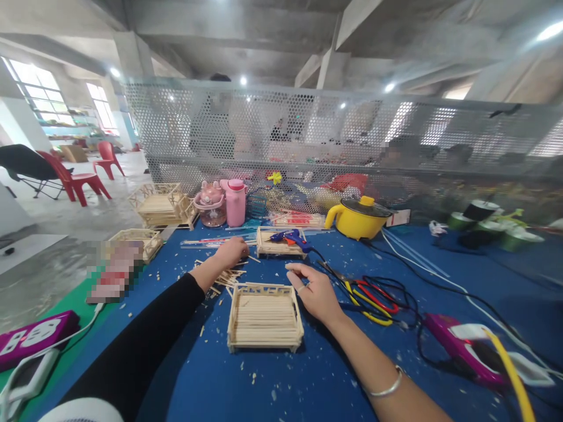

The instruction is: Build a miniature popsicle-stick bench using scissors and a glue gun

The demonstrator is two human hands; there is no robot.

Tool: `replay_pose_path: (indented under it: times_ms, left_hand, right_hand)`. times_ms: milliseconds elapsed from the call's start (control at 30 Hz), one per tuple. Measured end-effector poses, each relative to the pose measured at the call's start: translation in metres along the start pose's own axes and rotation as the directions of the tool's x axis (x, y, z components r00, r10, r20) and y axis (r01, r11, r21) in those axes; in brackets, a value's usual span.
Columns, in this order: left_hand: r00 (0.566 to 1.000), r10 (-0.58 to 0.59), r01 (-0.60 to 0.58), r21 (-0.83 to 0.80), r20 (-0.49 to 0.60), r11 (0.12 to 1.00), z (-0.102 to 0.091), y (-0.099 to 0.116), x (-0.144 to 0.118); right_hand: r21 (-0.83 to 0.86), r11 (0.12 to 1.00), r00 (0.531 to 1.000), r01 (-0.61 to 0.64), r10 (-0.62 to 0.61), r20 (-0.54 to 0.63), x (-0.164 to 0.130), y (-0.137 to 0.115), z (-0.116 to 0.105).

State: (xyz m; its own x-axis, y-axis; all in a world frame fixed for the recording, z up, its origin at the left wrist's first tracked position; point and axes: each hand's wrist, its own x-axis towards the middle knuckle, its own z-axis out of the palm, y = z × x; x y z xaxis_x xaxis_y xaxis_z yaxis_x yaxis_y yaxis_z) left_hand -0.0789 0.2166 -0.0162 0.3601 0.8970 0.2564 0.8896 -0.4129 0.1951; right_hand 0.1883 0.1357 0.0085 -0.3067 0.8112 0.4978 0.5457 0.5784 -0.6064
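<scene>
A small tray built of wooden sticks (264,317) lies on the blue table (308,375) in front of me. My right hand (313,289) rests with its fingers on the tray's far right corner and holds nothing. My left hand (231,251), in a black sleeve, reaches further back and is closed over a loose pile of wooden sticks (225,276). Behind the pile, a blue glue gun (290,237) lies on top of a second stick tray (278,245).
Pliers and cutters with red and yellow handles (373,299) and black cables lie to the right. A yellow pot (358,218), pink bottles (235,202) and finished stick trays (160,205) stand at the back. A purple power strip (33,337) sits left, below a mesh screen.
</scene>
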Motion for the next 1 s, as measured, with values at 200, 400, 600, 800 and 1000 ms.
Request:
replay_pose_path:
  times_ms: [200, 400, 600, 800, 1000]
  left_hand:
    - [0.988, -0.084, 0.072, -0.095, -0.129, 0.993, -0.012, 0.007, -0.018]
    - [0.943, -0.143, 0.066, -0.250, -0.302, 0.966, -0.029, 0.020, -0.051]
    - [0.966, -0.074, 0.040, -0.140, -0.249, 0.989, -0.021, 0.023, -0.043]
    - [0.924, 0.371, -0.380, 0.111, 0.094, 0.918, -0.016, 0.058, -0.013]
    - [0.845, 0.447, -0.505, 0.162, 0.295, 0.848, -0.008, 0.074, 0.007]
  right_hand:
    - [0.005, 1.000, 1.000, -0.003, 0.003, -0.002, 0.000, 0.001, 0.000]
    - [0.015, 1.000, 1.000, 0.006, -0.006, -0.019, 0.003, -0.003, 0.002]
    - [0.025, 1.000, 0.999, -0.018, 0.019, -0.036, 0.006, -0.006, 0.005]
    - [0.054, 0.994, 0.991, -0.095, 0.099, -0.086, 0.005, 0.002, 0.001]
    - [0.044, 0.996, 0.986, -0.083, 0.088, -0.140, 0.005, 0.004, -0.006]
